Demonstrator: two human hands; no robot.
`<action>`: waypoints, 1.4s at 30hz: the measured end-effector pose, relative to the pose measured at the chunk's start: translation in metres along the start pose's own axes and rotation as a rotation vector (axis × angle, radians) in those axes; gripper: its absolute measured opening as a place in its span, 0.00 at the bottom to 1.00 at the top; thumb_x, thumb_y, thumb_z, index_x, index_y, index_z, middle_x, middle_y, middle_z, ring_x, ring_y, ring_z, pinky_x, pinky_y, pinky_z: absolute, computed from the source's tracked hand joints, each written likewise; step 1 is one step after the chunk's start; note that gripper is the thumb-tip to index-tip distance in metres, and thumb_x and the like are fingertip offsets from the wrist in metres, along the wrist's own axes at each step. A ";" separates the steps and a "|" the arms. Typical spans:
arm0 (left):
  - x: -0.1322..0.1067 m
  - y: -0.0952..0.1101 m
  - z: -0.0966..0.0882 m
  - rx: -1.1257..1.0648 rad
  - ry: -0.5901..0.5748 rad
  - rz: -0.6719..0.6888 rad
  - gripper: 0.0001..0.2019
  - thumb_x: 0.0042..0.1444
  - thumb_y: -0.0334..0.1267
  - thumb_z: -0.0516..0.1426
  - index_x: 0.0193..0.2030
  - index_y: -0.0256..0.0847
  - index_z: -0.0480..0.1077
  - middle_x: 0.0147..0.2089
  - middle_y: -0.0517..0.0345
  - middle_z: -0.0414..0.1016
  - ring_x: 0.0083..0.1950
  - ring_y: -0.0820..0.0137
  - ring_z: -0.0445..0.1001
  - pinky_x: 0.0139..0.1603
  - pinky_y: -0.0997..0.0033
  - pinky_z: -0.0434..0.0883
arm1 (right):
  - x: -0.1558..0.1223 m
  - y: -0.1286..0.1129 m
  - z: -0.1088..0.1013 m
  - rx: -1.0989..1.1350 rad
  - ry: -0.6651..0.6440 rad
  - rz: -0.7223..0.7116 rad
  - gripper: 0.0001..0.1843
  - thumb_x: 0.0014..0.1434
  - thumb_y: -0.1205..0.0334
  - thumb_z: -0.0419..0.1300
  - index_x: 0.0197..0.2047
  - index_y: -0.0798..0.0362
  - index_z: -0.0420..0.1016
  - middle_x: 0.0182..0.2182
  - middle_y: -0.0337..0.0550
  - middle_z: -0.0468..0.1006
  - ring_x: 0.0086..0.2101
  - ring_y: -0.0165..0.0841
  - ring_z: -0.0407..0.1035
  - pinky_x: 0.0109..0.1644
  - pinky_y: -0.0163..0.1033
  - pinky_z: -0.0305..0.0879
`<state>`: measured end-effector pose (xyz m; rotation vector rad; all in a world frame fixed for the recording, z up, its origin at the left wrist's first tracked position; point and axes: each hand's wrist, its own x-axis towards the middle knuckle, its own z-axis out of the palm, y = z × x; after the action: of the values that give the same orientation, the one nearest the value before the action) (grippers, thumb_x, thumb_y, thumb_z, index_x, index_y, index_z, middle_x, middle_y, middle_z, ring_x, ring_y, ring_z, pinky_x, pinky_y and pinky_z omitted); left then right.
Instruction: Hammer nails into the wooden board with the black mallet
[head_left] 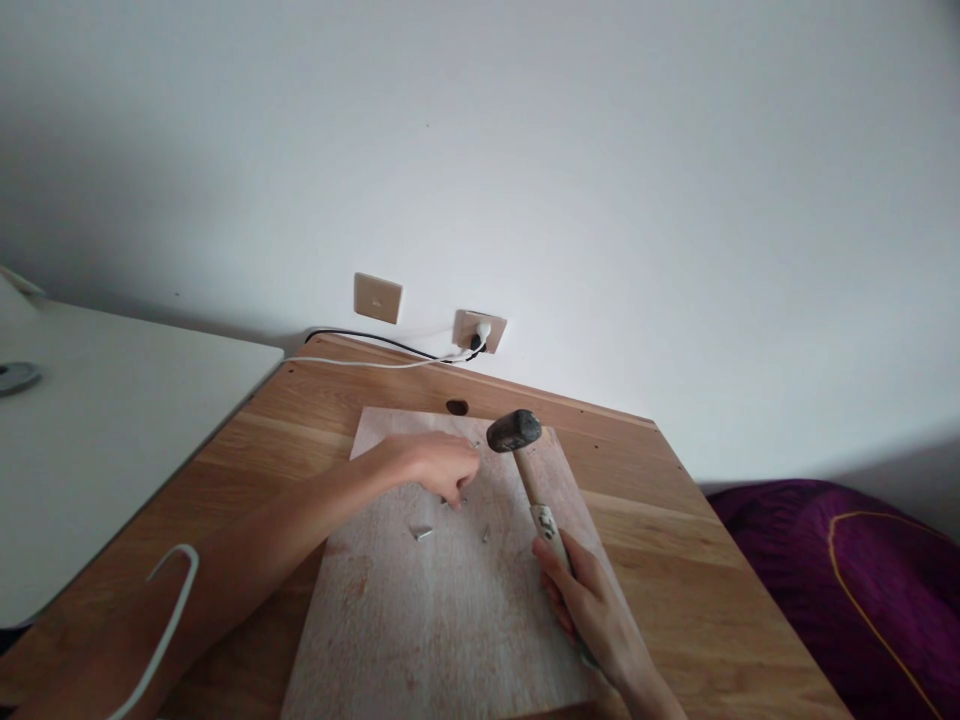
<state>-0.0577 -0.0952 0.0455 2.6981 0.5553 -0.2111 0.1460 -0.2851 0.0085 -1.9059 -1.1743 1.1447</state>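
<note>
In the head view my right hand (581, 590) grips a hammer (529, 478) by its handle. The hammer's dark head (514, 431) is raised over the far right part of a pale wooden board (420, 630). My left hand (448, 468) reaches over the board, left of the hammer head. Its fingers are bent and closed, and small shiny metal bits show near the fingertips. What they grip, if anything, I cannot make out. Nearer me on the board lies a small silver nail (422, 532); to its right is another small nail-like piece (486, 534).
The board rests on a wooden tabletop (675, 580) with a cable hole (457, 407) near the wall. Cables run to a wall socket (480, 331). A white table (135, 400) adjoins at left, and purple fabric (795, 570) sits at right. A white curved strip (174, 620) overlaps my left arm.
</note>
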 end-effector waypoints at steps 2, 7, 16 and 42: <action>0.000 0.001 0.001 -0.004 0.012 0.012 0.07 0.48 0.35 0.69 0.24 0.42 0.77 0.26 0.58 0.74 0.25 0.70 0.65 0.27 0.68 0.55 | -0.001 0.001 0.001 0.009 0.009 -0.001 0.36 0.53 0.22 0.56 0.32 0.51 0.63 0.20 0.31 0.59 0.17 0.23 0.52 0.17 0.31 0.50; -0.001 -0.008 -0.005 -0.098 -0.031 0.056 0.05 0.48 0.31 0.66 0.24 0.39 0.76 0.25 0.60 0.75 0.26 0.72 0.67 0.26 0.71 0.58 | -0.010 -0.001 -0.006 0.070 0.106 -0.149 0.32 0.60 0.27 0.56 0.37 0.53 0.66 0.21 0.34 0.64 0.20 0.26 0.58 0.22 0.32 0.58; 0.002 -0.056 -0.011 -0.382 0.230 0.010 0.04 0.54 0.31 0.62 0.36 0.36 0.79 0.33 0.59 0.79 0.33 0.74 0.73 0.34 0.77 0.64 | 0.005 -0.006 -0.018 0.081 -0.010 -0.127 0.29 0.60 0.32 0.61 0.32 0.50 0.59 0.17 0.28 0.57 0.15 0.22 0.49 0.16 0.30 0.44; 0.016 -0.077 0.042 -0.351 0.657 0.066 0.04 0.56 0.32 0.60 0.33 0.36 0.77 0.32 0.58 0.76 0.32 0.73 0.72 0.34 0.75 0.62 | 0.031 -0.023 0.015 -0.104 -0.021 -0.089 0.30 0.57 0.29 0.55 0.30 0.50 0.61 0.19 0.32 0.61 0.17 0.26 0.56 0.17 0.32 0.52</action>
<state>-0.0778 -0.0403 -0.0226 2.3908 0.6063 0.7449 0.1307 -0.2469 0.0102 -1.9021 -1.3393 1.0774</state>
